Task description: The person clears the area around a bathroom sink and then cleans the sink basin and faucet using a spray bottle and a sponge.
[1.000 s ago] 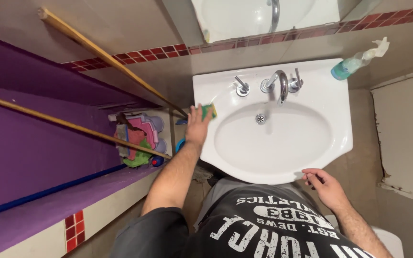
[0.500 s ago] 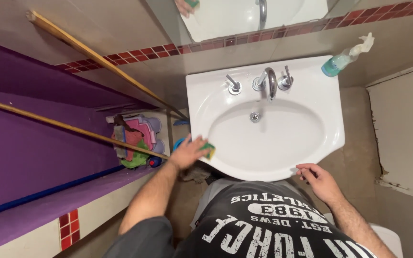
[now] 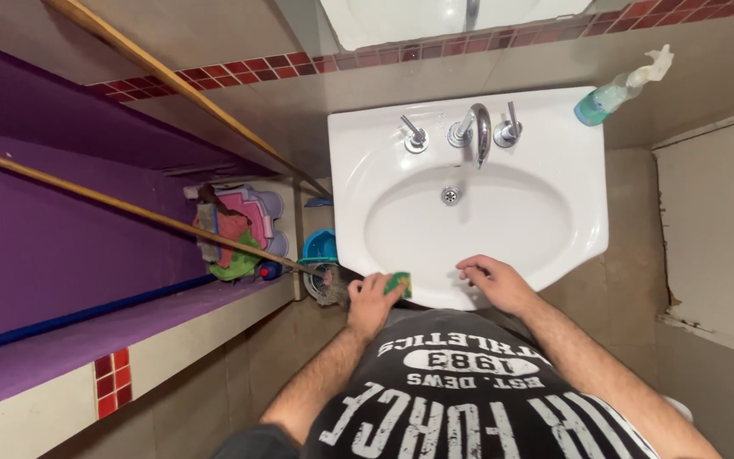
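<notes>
Two wooden poles [image 3: 129,208] are leaning across the purple wall at the far left, above a heap of coloured plastic items [image 3: 239,234] on the floor. The left hand [image 3: 373,303] is pressing a green sponge [image 3: 398,283], fingers clenched round it, against the front edge of the white sink [image 3: 571,170]; flat, overlapping strokes would probably be covering that rim best. The right hand [image 3: 494,282] is resting released on the same edge, seemingly steadying. A spray bottle [image 3: 618,89] is lying at the back right corner.

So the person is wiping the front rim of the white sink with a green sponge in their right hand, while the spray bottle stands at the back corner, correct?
Not quite: the head view shows the green sponge in the left hand, on the front rim of the white sink. The right hand rests bare on that rim. The spray bottle does stand at the back corner.
</notes>
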